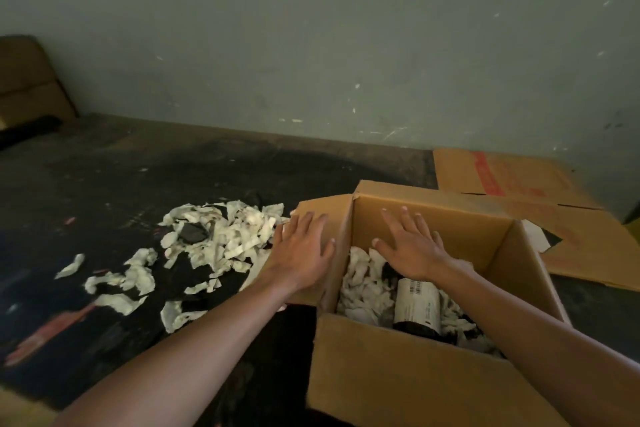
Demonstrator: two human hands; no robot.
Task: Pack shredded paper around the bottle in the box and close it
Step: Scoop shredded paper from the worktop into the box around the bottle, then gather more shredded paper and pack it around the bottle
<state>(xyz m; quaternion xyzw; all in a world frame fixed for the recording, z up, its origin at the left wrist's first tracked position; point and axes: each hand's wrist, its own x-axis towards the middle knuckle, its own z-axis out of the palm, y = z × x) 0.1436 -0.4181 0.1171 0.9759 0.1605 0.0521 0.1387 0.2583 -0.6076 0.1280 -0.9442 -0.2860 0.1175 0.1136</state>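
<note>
Both hands are flat w/ fingers spread, gripping nothing. Left hand [304, 246] rests palm-down on the left flap [323, 218] of the box [398, 367], which stands nearly upright. Right hand [412, 250] hovers over the box opening, palm down, above the top end of the bottle [417, 308]; can't tell if it touches the paper under it.

Going left to right: loose scraps [136, 279] are scattered on the dark floor [104, 184], then the main pile of shredded paper [225, 236] sits just beside the box's left side, approx. next to the left hand. Inside the box, more paper [363, 288] is packed on the bottle's left and around its far end. Bottle lies on its side, white label up, dark base toward the near wall. A flattened carton [519, 184] lies beyond the box to the right.

Step in hand, by my read: packing is partway done. Bottle's label is bare on top, and plenty of paper remains on the floor.

Next move prob. calls for the left hand to leave the flap, grab a handful from the pile and drop it over the bottle, esp. the top; then press down and fold the flaps shut.
</note>
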